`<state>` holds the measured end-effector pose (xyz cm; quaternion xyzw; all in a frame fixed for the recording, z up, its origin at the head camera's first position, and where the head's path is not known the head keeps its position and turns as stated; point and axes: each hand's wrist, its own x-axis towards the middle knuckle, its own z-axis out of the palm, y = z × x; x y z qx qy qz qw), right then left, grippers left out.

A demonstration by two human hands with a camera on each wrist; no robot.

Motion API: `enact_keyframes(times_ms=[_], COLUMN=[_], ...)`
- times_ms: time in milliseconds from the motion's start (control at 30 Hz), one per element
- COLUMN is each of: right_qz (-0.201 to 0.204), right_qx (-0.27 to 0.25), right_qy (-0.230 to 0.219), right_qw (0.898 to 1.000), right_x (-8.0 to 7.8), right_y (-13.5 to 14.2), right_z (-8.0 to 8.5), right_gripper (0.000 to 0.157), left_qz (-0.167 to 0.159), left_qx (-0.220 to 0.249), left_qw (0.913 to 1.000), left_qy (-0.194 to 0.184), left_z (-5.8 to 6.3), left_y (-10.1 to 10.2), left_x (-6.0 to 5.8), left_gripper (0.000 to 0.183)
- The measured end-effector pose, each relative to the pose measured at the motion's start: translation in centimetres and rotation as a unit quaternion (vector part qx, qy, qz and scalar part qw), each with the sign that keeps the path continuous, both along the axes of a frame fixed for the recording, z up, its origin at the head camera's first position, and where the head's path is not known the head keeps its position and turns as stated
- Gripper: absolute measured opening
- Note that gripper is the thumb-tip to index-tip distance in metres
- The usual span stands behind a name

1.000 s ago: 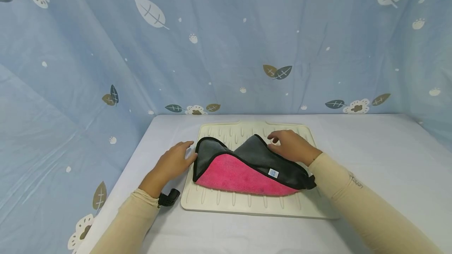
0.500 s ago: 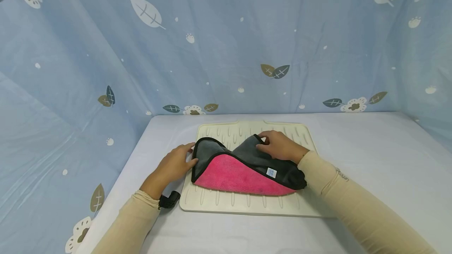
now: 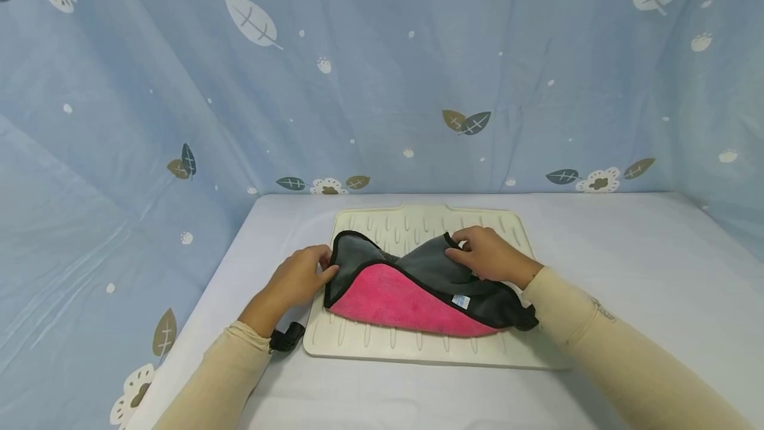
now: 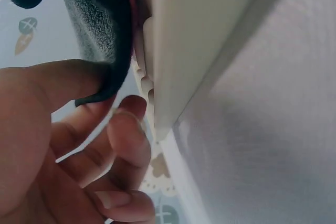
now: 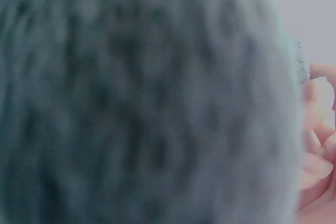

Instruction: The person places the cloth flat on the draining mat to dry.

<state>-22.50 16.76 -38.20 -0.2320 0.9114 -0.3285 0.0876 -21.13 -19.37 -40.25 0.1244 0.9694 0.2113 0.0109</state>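
Observation:
A cloth [image 3: 400, 297], pink on one side and grey on the other with black edging and a small white tag, lies partly folded on a cream ribbed mat [image 3: 382, 349]. At its left end my left hand [image 3: 298, 277] pinches the black edge between thumb and fingers; the left wrist view shows the thumb [image 4: 68, 80] on the grey side. My right hand [image 3: 492, 254] pinches the upper right corner and holds it raised. Grey pile [image 5: 147, 103] fills most of the right wrist view, hiding much of that hand's fingers [image 5: 317, 103].
The mat lies on a white-covered table [image 3: 627, 271]. A blue curtain [image 3: 382, 71] with leaf prints hangs behind and to the left. A black device [image 3: 288, 337] sits at my left wrist, beside the mat's edge.
My right hand first moved left to the cloth's upper corner, took hold of it, then drew it slightly right. My left hand closed onto the left edge.

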Motion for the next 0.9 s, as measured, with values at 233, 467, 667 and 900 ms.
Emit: enact_keyframes(times_ms=[233, 467, 667, 900], right_qz=[-0.03, -0.069, -0.078, -0.056], right_qx=[0.008, 0.002, 0.001, 0.033], right_qy=[0.03, 0.036, 0.045, 0.071], right_qw=[0.999, 0.997, 0.996, 0.995], right_x=[-0.1, -0.2, -0.1, -0.5], right_y=[1.8, 4.1, 4.7, 4.6], right_z=[1.0, 1.7, 1.7, 0.8], right_gripper=[0.015, 0.031, 0.027, 0.024], left_qz=[0.027, 0.016, 0.007, 0.003], left_qx=[0.02, 0.031, 0.019, -0.022], left_qw=[0.9993, 0.9987, 0.9991, 0.9995], left_qy=[0.02, 0.036, 0.038, -0.023], left_z=[0.7, 1.4, 1.9, 1.9], left_y=[0.0, 0.4, 1.1, 1.7], left_x=[0.2, -0.3, -1.1, -2.1], left_gripper=[0.015, 0.032, 0.034, 0.038])
